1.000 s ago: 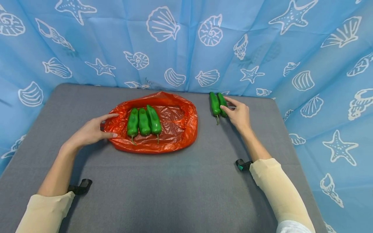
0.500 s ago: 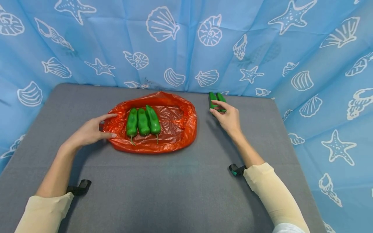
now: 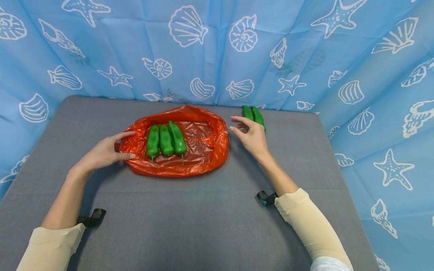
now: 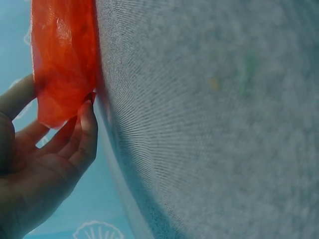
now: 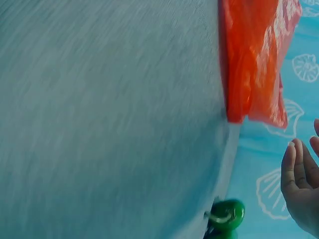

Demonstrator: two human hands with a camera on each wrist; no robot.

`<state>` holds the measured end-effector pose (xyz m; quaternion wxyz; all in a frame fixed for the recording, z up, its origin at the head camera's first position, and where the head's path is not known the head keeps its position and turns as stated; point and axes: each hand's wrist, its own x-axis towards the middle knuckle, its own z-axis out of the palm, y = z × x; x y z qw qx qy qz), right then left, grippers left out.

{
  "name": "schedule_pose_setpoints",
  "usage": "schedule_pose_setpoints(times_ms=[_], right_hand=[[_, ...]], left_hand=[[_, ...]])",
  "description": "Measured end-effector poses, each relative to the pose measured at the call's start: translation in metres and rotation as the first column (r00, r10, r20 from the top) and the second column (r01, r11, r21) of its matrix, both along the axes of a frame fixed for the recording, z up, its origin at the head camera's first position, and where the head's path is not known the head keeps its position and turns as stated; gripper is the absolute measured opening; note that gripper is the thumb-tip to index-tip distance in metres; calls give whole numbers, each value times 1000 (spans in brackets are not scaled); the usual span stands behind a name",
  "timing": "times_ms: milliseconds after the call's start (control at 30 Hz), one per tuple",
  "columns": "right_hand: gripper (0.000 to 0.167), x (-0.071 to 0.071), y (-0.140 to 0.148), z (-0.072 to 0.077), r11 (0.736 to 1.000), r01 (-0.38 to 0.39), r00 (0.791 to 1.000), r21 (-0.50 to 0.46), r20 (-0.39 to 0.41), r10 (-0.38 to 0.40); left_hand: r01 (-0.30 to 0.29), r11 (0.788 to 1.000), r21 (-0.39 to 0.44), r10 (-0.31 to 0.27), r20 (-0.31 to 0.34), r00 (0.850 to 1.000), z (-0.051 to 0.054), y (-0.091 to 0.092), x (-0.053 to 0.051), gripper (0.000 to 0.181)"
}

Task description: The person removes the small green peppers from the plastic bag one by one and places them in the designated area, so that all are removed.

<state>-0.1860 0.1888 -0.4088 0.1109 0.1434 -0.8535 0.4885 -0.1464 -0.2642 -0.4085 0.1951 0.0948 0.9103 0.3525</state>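
An orange-red plastic bag (image 3: 221, 150), its rim spread wide, lies on the table with three green peppers (image 3: 166, 141) side by side in its left half. My left hand (image 3: 106, 151) holds the bag's left end, thumb toward the near side and fingers toward the far side; the left wrist view shows the fingers (image 4: 88, 127) curled at the bag's end. Just right of the bag hovers my right hand (image 3: 255, 138), fingers loosely bent, thumb apart from them, nothing visible in it. Behind it, two more green peppers (image 3: 259, 116) lie close together, partly hidden by the hand.
A grey cloth-covered table (image 3: 190, 222) carries everything. A blue curtain (image 3: 210, 56) with white shell and starfish prints hangs along the back and both sides. Black wrist devices (image 3: 96, 217) sit at both cuffs.
My right hand has left the pair of peppers and moved left toward the bag, carrying nothing visible. The two peppers appear slightly shifted at most. My left hand stays on the bag.
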Motion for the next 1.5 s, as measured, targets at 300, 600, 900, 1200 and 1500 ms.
schedule_pose_setpoints(times_ms=[300, 600, 900, 1200, 1500], right_hand=[[33, 0, -24, -6, 997, -56, 998, -52, 3, 57], [34, 5, -50, -8, 992, -114, 993, -49, 32, 115], [38, 10, -77, -7, 988, -154, 981, -34, 110, 157], [44, 17, -102, -6, 985, -172, 969, 16, 181, 166], [49, 19, -120, -6, 983, -176, 952, 60, 262, 155]], left_hand=[[13, 999, 34, -13, -5, 1000, 0, 0, -1, 78], [5, 1000, 17, -5, 0, 1000, 4, 1, 0, 79], [10, 1000, 9, -10, 5, 1000, 1, 1, 0, 81], [3, 1000, -7, -3, 2, 1000, 2, 0, -2, 78], [9, 1000, 3, -9, 11, 1000, 3, 1, -3, 79]])
